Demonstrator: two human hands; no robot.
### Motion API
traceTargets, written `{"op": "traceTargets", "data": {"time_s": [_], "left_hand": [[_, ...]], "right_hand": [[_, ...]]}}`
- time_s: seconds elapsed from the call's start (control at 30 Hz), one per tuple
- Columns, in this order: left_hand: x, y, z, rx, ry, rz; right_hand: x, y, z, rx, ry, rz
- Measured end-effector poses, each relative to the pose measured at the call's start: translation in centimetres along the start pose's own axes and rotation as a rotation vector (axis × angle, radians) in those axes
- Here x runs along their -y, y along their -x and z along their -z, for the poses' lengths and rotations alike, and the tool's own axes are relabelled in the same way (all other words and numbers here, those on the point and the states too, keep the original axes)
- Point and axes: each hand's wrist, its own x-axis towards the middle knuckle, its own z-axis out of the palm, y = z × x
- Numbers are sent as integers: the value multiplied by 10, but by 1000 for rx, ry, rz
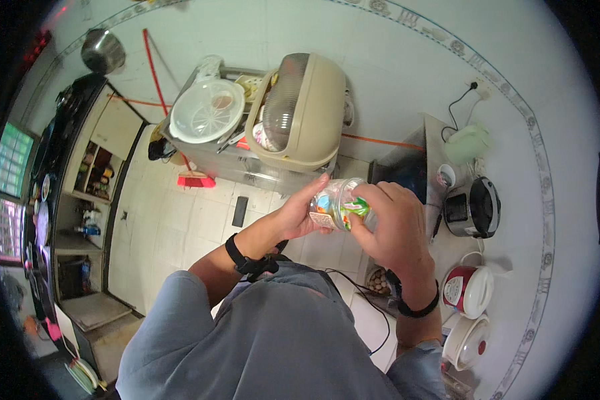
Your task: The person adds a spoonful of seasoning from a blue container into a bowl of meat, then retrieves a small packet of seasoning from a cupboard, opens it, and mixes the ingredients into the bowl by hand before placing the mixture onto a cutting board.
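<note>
My left hand (300, 212) grips a small clear jar (328, 192) around its left end, thumb on top. The jar lies tilted in front of my body, and a pale label with writing shows on its side. Colourful wrapped packets (355, 206), green, orange and blue, can be seen through and around its ridged collar. My right hand (392, 220) closes around the jar's right end, thumb below and fingers above. Its palm and fingers hide that end, so I cannot tell whether they also pinch a packet.
Beyond the jar, a metal table (220, 162) bears a beige dish box (325, 110) and a white basin (205, 112). A broom (196, 180) leans behind it. At right stand a rice cooker (472, 207), a kettle (467, 142) and red and white pots (467, 292). A black cable (380, 300) hangs nearby.
</note>
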Motion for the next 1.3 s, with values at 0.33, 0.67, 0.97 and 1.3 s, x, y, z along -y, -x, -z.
{"op": "traceTargets", "data": {"time_s": [0.33, 0.67, 0.97, 1.3], "left_hand": [[80, 102, -30, -74, 196, -322], [113, 201, -40, -30, 78, -799], [102, 326, -7, -157, 93, -1023], [97, 553, 54, -375, 13, -1244]], "right_hand": [[44, 34, -13, -45, -275, 164], [122, 45, -50, -85, -837, 182], [237, 32, -125, -87, -871, 286], [457, 17, -242, 204, -828, 335]]}}
